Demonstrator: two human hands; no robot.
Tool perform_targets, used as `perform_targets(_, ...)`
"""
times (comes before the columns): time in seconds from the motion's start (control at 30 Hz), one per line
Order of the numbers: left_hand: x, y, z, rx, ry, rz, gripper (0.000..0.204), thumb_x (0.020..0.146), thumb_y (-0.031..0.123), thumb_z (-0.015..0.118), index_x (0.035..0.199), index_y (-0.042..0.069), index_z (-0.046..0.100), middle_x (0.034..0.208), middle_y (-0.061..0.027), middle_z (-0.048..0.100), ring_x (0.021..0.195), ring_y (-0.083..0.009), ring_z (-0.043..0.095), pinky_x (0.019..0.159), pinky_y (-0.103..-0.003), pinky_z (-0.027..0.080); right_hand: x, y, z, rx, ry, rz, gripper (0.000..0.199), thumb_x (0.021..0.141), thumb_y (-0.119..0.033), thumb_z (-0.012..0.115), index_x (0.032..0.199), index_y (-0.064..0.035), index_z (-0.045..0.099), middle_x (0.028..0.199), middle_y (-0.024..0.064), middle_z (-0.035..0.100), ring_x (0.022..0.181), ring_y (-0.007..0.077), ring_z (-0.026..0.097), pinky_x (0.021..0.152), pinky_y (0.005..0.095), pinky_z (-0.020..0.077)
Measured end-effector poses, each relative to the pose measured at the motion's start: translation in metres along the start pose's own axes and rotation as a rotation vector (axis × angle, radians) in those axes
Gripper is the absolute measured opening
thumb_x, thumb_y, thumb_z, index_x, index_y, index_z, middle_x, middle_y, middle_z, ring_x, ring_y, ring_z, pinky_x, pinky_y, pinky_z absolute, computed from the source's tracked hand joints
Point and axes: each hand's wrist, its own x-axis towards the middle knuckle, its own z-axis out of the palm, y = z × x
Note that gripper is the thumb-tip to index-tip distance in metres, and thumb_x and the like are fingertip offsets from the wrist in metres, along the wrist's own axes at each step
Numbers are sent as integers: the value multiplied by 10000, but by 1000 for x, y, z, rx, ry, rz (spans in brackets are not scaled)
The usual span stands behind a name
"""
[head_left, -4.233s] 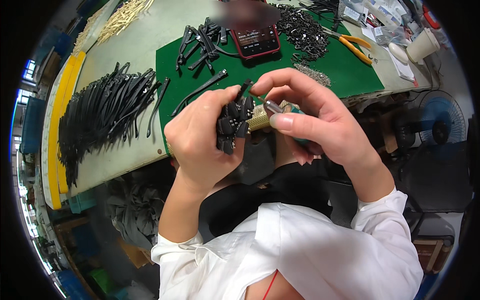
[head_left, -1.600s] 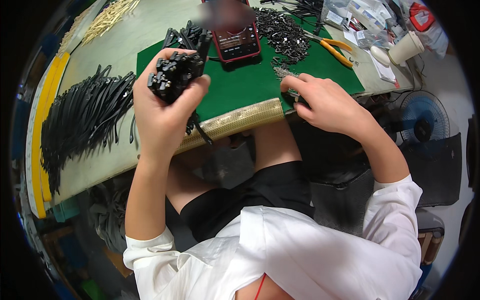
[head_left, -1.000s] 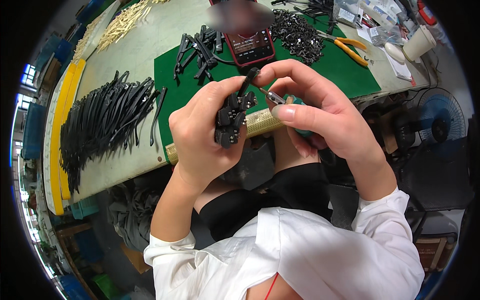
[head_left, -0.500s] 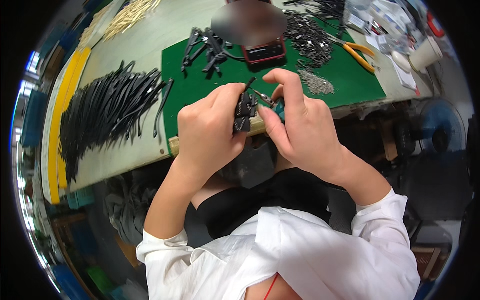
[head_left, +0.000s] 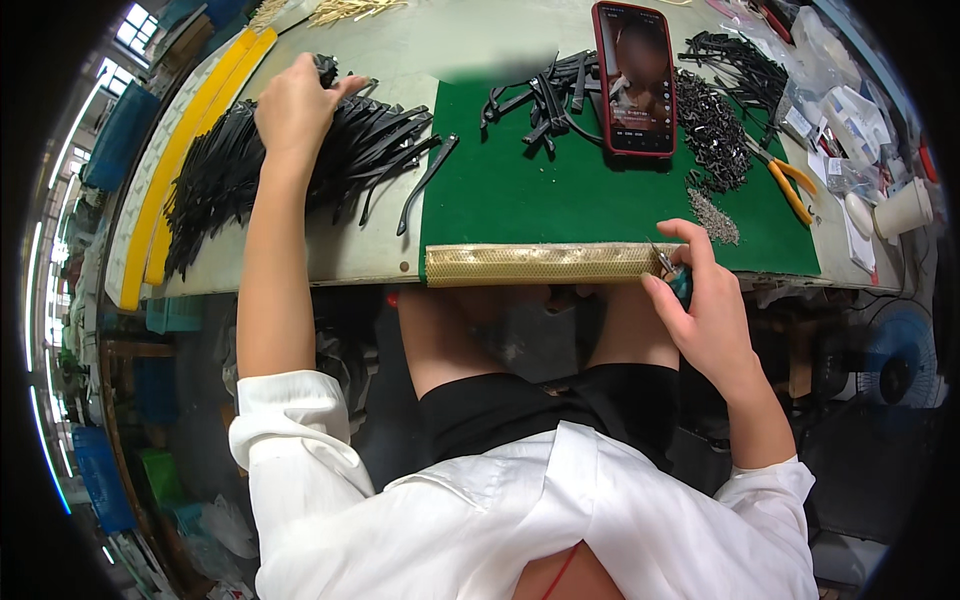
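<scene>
My left hand (head_left: pixel 295 108) is at the far end of a heap of black eyeglass temples (head_left: pixel 225 175) on the left of the table. Its fingers are closed round dark temple ends (head_left: pixel 327 68), partly hidden by the hand, while the thumb points right. Near the table's front edge, my right hand (head_left: pixel 705 300) grips a small teal-handled tool (head_left: pixel 680 286). The tool's thin metal tip points up and left, over the right end of a gold perforated strip (head_left: pixel 540 264). One loose temple (head_left: pixel 425 185) lies at the green mat's left edge.
On the green mat (head_left: pixel 560 205) are more black temples (head_left: pixel 550 100), a red-cased phone (head_left: pixel 637 80), a mound of small dark parts (head_left: pixel 712 130), tiny silver pieces (head_left: pixel 713 215) and orange-handled pliers (head_left: pixel 785 180). A white cup (head_left: pixel 903 208) stands far right. Yellow edging (head_left: pixel 200 150) runs along the left.
My left hand has moved from the middle, beside the right hand, out to the heap at far left. My right hand has shifted right and slightly down, still holding the tool.
</scene>
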Motion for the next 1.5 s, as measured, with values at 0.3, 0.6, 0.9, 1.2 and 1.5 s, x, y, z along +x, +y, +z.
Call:
perform_targets(0.3,-30,23,53,56,-3,157,745,794,689,653,1036,-16,640,1044,-162,609,1020,-357,583,816,-467,519,-1,8,-7,31,-39,22,457,854,-113,713,1258,-53,509,841,166,660,724,344,677,648,385,519)
perform_targets(0.6,-16,53,-4,67,-230,126,674,786,572,739,1172,22,692,1156,-182,685,1136,-331,604,953,-421,489,-3,19,-19,80,34,27,396,850,-104,700,1217,-62,557,817,142,625,679,303,646,645,352,500)
perform_targets(0.9,0,162,56,-286,147,1079,244,804,51,616,1033,87,690,1069,-59,621,1089,-254,568,901,-354,520,-4,19,-21,125,72,-11,374,850,-99,690,1203,-56,572,804,123,609,666,253,626,640,328,484)
perform_targets(1.2,2,156,47,-310,191,1147,191,838,58,623,1019,75,680,1020,-36,624,1006,-232,588,823,-336,534,-8,31,-50,117,130,134,369,854,-110,686,1196,-38,566,837,131,619,751,240,622,720,328,489)
perform_targets(1.5,-87,166,-23,-570,-315,765,177,812,59,679,987,37,669,823,-137,676,807,-343,646,699,-435,505,-7,55,-75,-260,-47,46,293,856,-100,616,1135,-75,533,998,155,614,907,344,643,784,429,505)
